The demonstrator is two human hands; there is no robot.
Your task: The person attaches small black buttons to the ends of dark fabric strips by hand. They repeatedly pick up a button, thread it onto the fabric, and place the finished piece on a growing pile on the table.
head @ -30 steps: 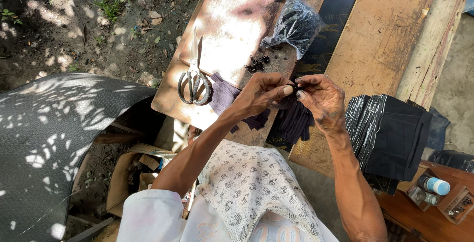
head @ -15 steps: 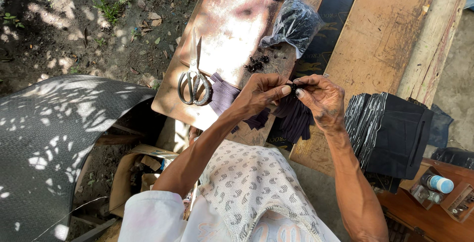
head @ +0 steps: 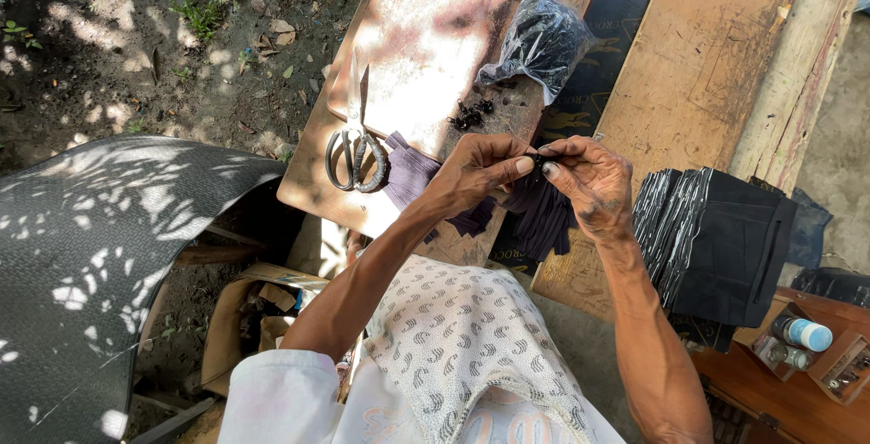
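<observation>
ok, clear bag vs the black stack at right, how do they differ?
The bag is crumpled, shiny clear plastic with dark small pieces inside; the stack is neat, flat, layered black pieces, uncovered. The bag is smaller and lies beyond the hands; the stack sits to their right. Both lie untouched on boards.

A clear plastic bag, knotted shut and bulging with small black pieces, is being lit by the sun on the wooden board at the top of the view, just above the hands. A dark panel with faint printed lettering is lying beside it, running up to the top edge. At the lower right, a small bottle with a blue-and-white label is being kept in a wooden tray.
</observation>
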